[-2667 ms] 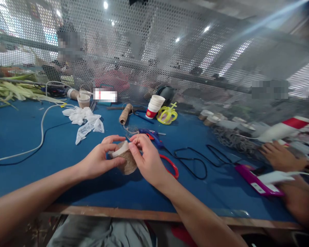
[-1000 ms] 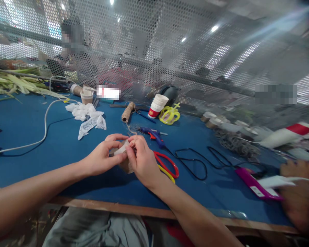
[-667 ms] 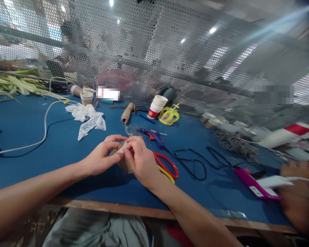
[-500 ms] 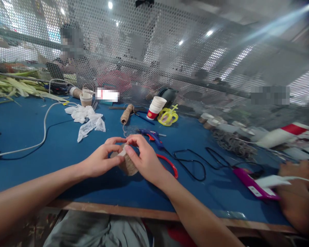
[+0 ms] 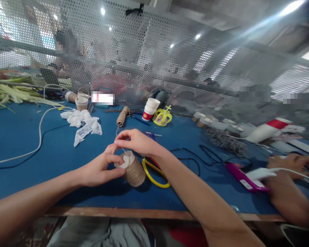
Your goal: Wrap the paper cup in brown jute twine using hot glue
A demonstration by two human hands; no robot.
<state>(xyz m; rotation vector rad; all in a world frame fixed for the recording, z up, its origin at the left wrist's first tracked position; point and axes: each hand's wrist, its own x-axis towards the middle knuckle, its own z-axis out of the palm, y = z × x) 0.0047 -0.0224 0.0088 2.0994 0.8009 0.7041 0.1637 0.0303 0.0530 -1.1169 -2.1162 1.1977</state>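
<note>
A paper cup wrapped in brown twine lies tilted over the table, its white mouth towards the left. My left hand is closed on the cup, fingers and thumb at its rim. Above the rim, my right hand pinches the twine, a strand of which runs down to the cup's mouth. The twine leads back to a spool of twine behind my hands. Partly hidden by my right forearm is a yellow curved loop with a red part beside it. A blue glue gun shows behind my right hand.
Crumpled white cloth lies left of the spool. Stacked paper cups and a yellow crown-shaped piece stand behind. A white cable crosses the left, black cable the right. Another person's hand is near a purple device.
My right hand has lifted off the cup's side, pulling twine above the rim. The cup has turned, so its white mouth shows. The view has shifted slightly, and the yellow loop has come into sight.
</note>
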